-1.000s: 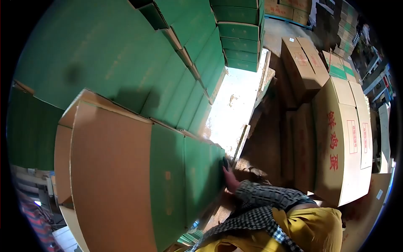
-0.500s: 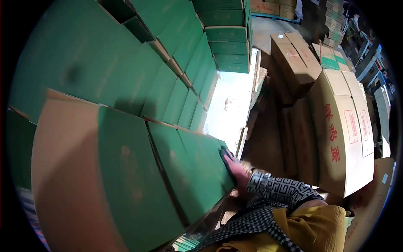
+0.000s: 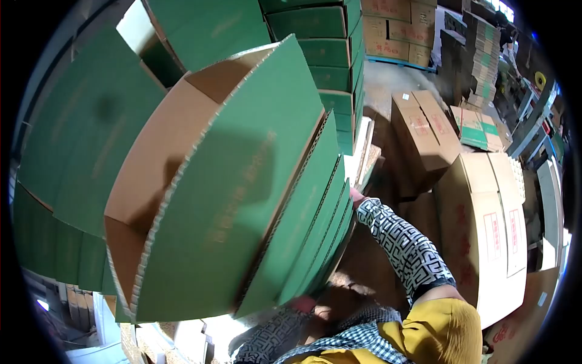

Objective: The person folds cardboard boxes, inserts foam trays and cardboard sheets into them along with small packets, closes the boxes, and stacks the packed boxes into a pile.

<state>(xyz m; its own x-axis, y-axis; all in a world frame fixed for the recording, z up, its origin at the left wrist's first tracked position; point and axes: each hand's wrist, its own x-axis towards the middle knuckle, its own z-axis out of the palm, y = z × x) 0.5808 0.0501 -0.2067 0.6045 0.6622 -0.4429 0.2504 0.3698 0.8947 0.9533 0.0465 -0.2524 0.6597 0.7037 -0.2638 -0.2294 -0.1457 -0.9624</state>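
Note:
A stack of green cardboard cartons (image 3: 291,242), tilted with its open end up and left, fills the middle of the view. The nearest carton's brown inside (image 3: 160,145) shows. My right hand (image 3: 357,197) holds the stack at its right edge; the fingers are hidden behind the cardboard. Low down, my left hand (image 3: 304,304) is at the stack's bottom edge, mostly covered by cartons and shadow, so its fingers do not show. Both arms wear black-and-white patterned sleeves.
More green cartons stand in piles on the left (image 3: 79,139) and at the back (image 3: 309,27). Brown printed boxes (image 3: 485,224) line the right side. Farther off are a stack of flattened cardboard (image 3: 484,60), boxes on a blue pallet (image 3: 397,60) and a person (image 3: 508,45).
The green cartons in front of me have been lifted and tilted, so one's open inside shows. My right hand has moved up along their right edge, and my left sleeve has come into view.

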